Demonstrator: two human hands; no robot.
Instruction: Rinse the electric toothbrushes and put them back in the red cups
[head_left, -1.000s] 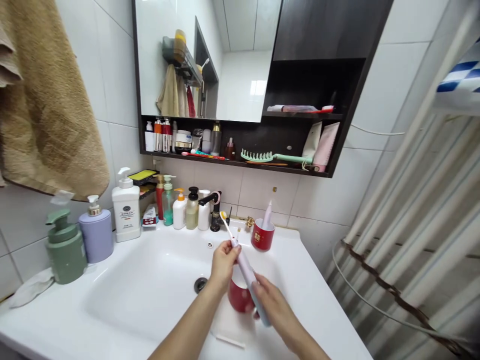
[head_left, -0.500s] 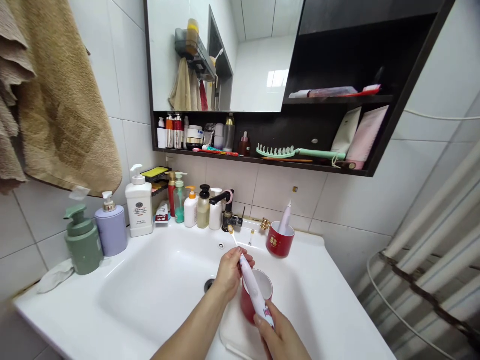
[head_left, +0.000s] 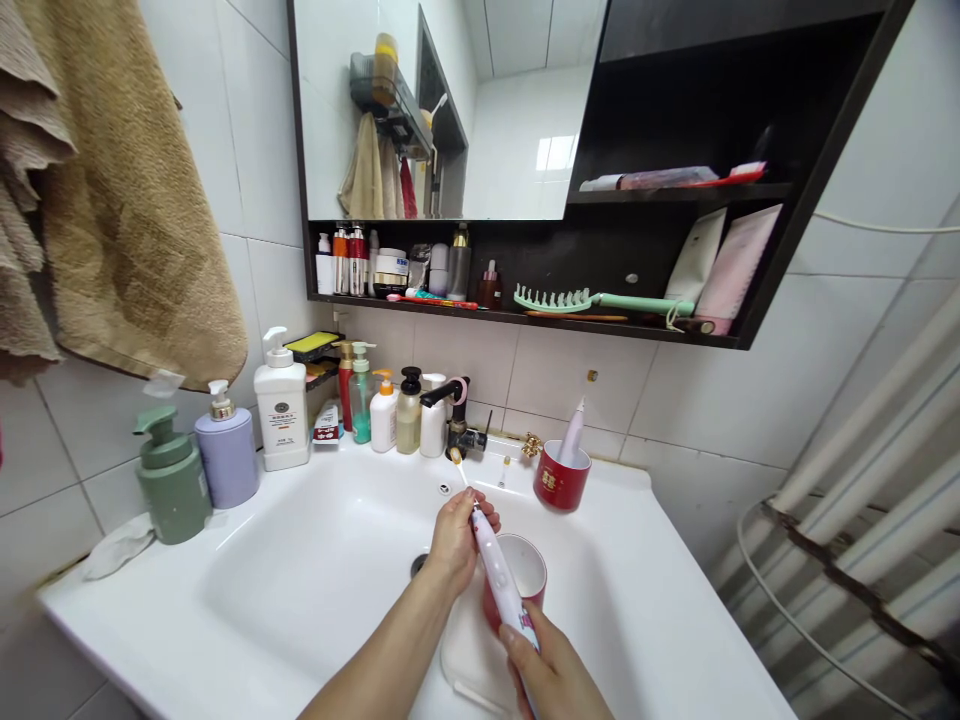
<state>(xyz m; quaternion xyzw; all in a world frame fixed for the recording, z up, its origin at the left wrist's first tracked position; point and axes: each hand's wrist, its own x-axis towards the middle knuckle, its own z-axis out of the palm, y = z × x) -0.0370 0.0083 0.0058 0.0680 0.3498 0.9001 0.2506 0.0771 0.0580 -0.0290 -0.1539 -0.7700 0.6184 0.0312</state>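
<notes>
Over the sink, my right hand is wrapped around the lower end of a pale electric toothbrush handle, which slants up and to the left. My left hand is closed in a pinch on the stem of a brush head at the handle's top end. Whether the head is fully seated on the handle I cannot tell, as my fingers cover part of the joint. Behind the handle stands a red cup with a pale inside, partly hidden. Under it lies a whitish flat tray-like piece.
Another red cup holding a pale handle stands on the back right rim. A black faucet is behind my hands. Several pump bottles line the left and back rim. Above hangs a mirror cabinet with toiletries.
Both hands and the toothbrush have shifted slightly left and up. The handle's pointed tip now shows more clearly at my left fingers. The red cup has stayed in place.
</notes>
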